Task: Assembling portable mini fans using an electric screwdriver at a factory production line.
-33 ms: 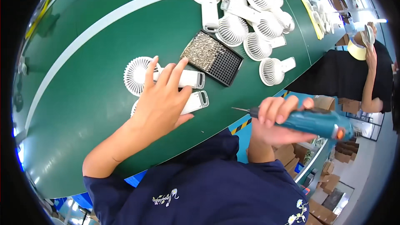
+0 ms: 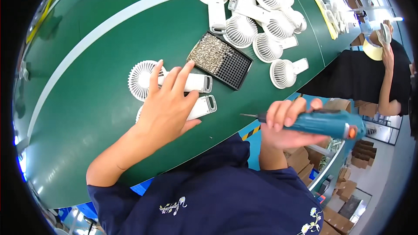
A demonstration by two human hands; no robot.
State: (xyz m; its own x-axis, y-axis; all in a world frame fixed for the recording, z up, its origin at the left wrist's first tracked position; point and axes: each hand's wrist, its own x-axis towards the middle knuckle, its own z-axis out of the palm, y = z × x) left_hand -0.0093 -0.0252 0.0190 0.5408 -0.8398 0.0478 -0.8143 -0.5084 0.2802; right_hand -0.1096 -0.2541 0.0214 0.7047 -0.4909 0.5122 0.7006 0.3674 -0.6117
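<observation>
My left hand (image 2: 163, 106) lies with fingers spread over two white handheld fans side by side on the table. The upper fan (image 2: 139, 82) shows its round ribbed head and its handle end. Of the lower fan (image 2: 203, 107) mostly the handle shows; my hand and forearm hide much of its head. My right hand (image 2: 283, 132) is wrapped round a teal electric screwdriver (image 2: 324, 122), held near the table's front edge with its thin bit pointing left. Beyond my left fingertips sits a black perforated tray (image 2: 235, 69), part covered with small metal screws (image 2: 209, 53).
A heap of white fans (image 2: 240, 30) lies behind the tray, and a single fan (image 2: 283, 74) rests to its right. The green table (image 2: 87, 117) carries a curved pale stripe. At right, a person in black (image 2: 348, 76) holds a fan; cardboard boxes (image 2: 361, 154) stand below.
</observation>
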